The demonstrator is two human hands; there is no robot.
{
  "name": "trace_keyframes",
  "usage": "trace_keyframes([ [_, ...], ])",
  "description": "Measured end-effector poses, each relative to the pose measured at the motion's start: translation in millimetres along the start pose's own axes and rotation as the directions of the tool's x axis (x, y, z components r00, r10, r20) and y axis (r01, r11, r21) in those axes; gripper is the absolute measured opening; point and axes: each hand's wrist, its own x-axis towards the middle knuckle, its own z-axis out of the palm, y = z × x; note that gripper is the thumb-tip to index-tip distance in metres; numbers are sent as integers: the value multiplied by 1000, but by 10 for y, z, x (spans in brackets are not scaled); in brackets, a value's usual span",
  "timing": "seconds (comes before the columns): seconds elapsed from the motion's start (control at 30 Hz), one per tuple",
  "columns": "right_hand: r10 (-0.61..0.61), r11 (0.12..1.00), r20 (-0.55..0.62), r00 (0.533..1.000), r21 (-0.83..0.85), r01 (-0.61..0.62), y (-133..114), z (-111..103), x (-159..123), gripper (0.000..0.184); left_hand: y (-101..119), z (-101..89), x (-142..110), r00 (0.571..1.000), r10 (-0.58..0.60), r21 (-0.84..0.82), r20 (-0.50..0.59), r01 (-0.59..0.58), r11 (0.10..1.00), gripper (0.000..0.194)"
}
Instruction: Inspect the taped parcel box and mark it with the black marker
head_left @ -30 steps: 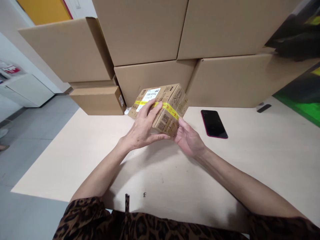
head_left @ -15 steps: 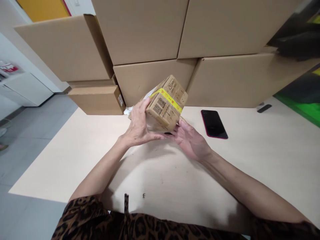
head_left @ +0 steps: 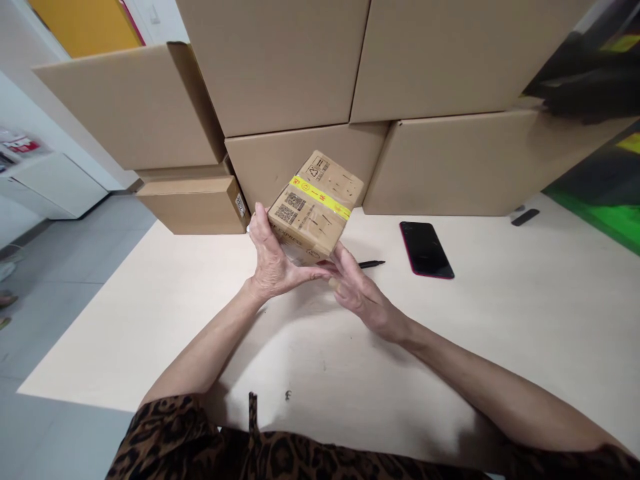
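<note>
A small brown cardboard box is held tilted above the table, with yellow printed tape across it and black printed codes on one face. My left hand grips its left side and lower edge, thumb stretched along the bottom. At the lower right corner, my right hand supports the box, its fingers partly hidden beneath. Just right of that hand, a black pen lies on the table. Farther right rests a dark phone with a red edge.
Large cardboard boxes are stacked along the back of the pale table. A flatter carton stands at the back left. A small black object lies at the back right, near a green surface.
The box has shifted left and turned in my hands, showing more of its printed face. My right hand has moved slightly left and down, and the pen now shows beside it.
</note>
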Motion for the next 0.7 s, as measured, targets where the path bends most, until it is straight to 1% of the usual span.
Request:
trace_keyframes([
  [0.1, 52, 994, 20, 998, -99, -49, -6, -1, -16, 102, 37, -20, 37, 997, -81, -21, -16, 81, 996, 170],
  [0.17, 58, 981, 14, 998, -185, -54, -21, -68, -10, 102, 25, -53, 79, 992, -127, -38, -14, 126, 991, 166],
  [0.23, 22, 954, -35, 999, -297, -32, -65, -201, 9, 94, -36, -93, 117, 990, -143, -71, 12, 143, 987, 159],
  [0.27, -3, 929, -85, 996, -368, -28, -98, -285, 23, 84, -82, -113, 132, 989, -142, -90, 31, 144, 986, 157],
  [0.3, 2, 875, -111, 994, -482, -56, -136, -374, 38, 75, -135, -131, 144, 989, -139, -105, 52, 144, 984, 157],
  [0.33, 21, 776, -115, 993, -624, -89, -174, -461, 55, 63, -190, -146, 154, 988, -138, -120, 74, 147, 982, 157],
  [0.37, 56, 631, -118, 991, -765, -127, -207, -537, 73, 52, -245, -159, 163, 986, -139, -134, 95, 151, 979, 158],
  [0.4, 139, 453, -109, 984, -877, -161, -230, -596, 93, 45, -295, -171, 174, 984, -138, -150, 116, 154, 977, 157],
  [0.43, 235, 273, -111, 966, -946, -175, -237, -635, 113, 41, -341, -182, 187, 981, -134, -170, 139, 157, 973, 156],
  [0.47, 321, 121, -128, 939, -977, -174, -228, -653, 133, 40, -379, -195, 203, 979, -126, -193, 163, 156, 969, 154],
  [0.5, 389, 14, -149, 909, -986, -168, -201, -650, 155, 41, -410, -210, 222, 977, -112, -219, 184, 151, 964, 151],
  [0.53, 430, -49, -170, 887, -985, -166, -158, -632, 177, 45, -433, -227, 243, 974, -94, -245, 204, 144, 959, 148],
  [0.57, 448, -76, -187, 875, -982, -171, -106, -604, 198, 48, -450, -249, 265, 971, -77, -268, 225, 138, 954, 147],
  [0.63, 444, -78, -205, 872, -979, -190, 7, -547, 239, 53, -468, -299, 307, 961, -51, -294, 271, 133, 946, 146],
  [0.7, 436, -76, -214, 874, -977, -201, 86, -534, 271, 53, -472, -355, 342, 946, -41, -298, 320, 142, 944, 148],
])
